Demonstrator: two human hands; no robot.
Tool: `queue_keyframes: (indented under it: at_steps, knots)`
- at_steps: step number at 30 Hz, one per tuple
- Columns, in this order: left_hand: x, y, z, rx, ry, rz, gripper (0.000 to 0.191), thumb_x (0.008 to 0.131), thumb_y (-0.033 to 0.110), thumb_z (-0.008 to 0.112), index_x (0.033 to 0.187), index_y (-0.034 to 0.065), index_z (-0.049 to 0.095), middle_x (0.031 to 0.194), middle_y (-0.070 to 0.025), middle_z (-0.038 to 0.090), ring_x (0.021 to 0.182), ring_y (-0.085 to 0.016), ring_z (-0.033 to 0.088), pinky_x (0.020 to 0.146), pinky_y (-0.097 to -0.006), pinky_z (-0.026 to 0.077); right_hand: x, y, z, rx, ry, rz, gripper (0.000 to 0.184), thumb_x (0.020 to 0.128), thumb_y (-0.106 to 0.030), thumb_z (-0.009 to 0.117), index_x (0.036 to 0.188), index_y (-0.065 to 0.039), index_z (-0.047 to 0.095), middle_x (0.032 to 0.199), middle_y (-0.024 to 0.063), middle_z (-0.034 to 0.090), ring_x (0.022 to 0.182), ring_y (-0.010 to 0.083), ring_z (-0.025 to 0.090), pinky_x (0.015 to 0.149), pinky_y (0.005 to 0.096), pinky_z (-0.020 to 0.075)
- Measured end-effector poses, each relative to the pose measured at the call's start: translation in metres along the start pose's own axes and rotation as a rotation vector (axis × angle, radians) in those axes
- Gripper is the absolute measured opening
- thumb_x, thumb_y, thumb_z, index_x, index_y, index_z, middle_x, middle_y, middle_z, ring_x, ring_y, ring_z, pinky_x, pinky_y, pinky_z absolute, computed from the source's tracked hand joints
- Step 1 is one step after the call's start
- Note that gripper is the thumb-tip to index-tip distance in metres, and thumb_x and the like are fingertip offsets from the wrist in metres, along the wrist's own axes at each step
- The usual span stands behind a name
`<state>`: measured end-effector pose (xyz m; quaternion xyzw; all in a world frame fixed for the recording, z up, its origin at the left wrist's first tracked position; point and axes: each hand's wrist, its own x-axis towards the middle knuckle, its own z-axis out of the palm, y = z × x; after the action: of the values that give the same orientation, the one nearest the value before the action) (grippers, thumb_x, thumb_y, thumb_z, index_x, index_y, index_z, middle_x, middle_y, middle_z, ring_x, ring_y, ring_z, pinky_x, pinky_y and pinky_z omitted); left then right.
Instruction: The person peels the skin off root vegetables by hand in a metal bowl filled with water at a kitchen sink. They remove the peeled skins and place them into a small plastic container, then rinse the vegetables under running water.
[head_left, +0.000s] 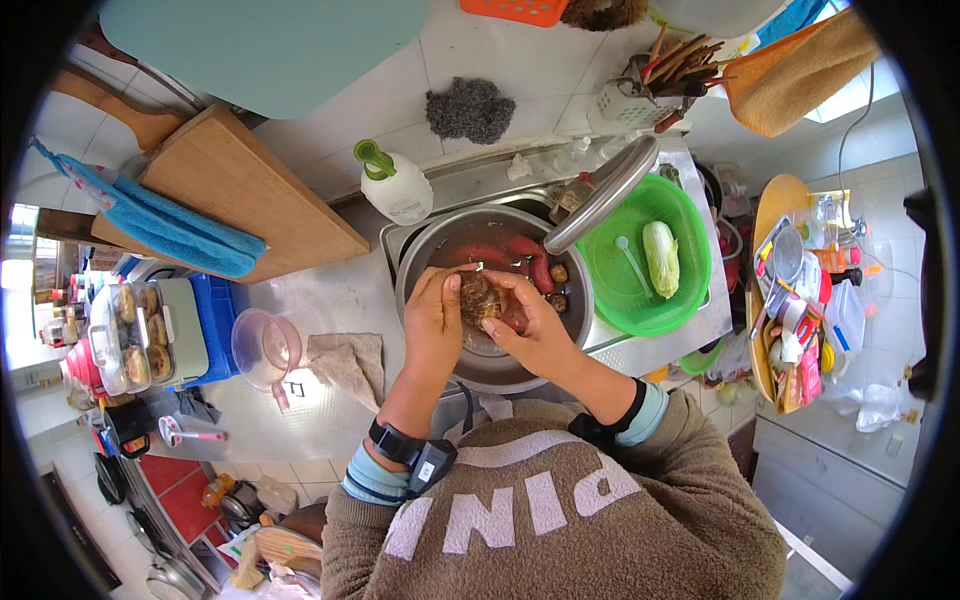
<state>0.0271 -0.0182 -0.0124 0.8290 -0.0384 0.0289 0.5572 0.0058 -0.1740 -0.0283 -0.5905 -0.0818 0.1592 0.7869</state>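
Note:
Both of my hands are over a large metal basin (495, 375) of murky water set in the sink. My left hand (437, 304) and my right hand (529, 322) grip a brown, rough-skinned root vegetable (480, 298), perhaps a taro, between their fingers. Reddish sweet potatoes (539, 268) lie in the water behind my hands, and small round brown pieces (557, 273) rest near the basin's right side. The curved metal faucet spout (600, 196) reaches over the basin's upper right edge. My fingers cover part of the held root.
Right of the basin, a green plastic basket (615, 300) holds a napa cabbage (660, 259) and a pale spoon (634, 265). A white pump bottle (397, 191) stands behind the sink. Left lie a beige cloth (346, 366), a clear pinkish plastic jug (264, 349) and a leaning wooden board (247, 195).

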Motion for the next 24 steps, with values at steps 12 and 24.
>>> queue_keyframes:
  at_steps: [12,24]
  knots:
    - [-0.014,0.000,0.009,-0.474,-0.116,-0.334,0.022,0.088,0.016,0.070,0.100,-0.0009,0.061,0.087,-0.0013,0.064,0.080,-0.007,0.056,0.074,-0.0214,0.046,0.000,-0.029,-0.008,-0.806,0.161,-0.367,0.058,0.077,0.001,0.071,0.128,0.001,0.045,0.116,0.0130,0.052,0.110,0.0215,0.054,0.097,0.0321,0.0439]
    - [-0.012,0.000,-0.008,-0.575,-0.094,-0.364,0.014,0.094,0.009,0.059,0.104,0.0002,0.063,0.088,-0.0044,0.066,0.079,-0.010,0.062,0.074,-0.0236,0.052,-0.008,-0.047,-0.017,0.405,0.038,0.191,0.047,0.089,-0.005,0.062,0.131,0.002,0.041,0.123,0.0161,0.056,0.109,0.0264,0.060,0.093,0.0393,0.0519]
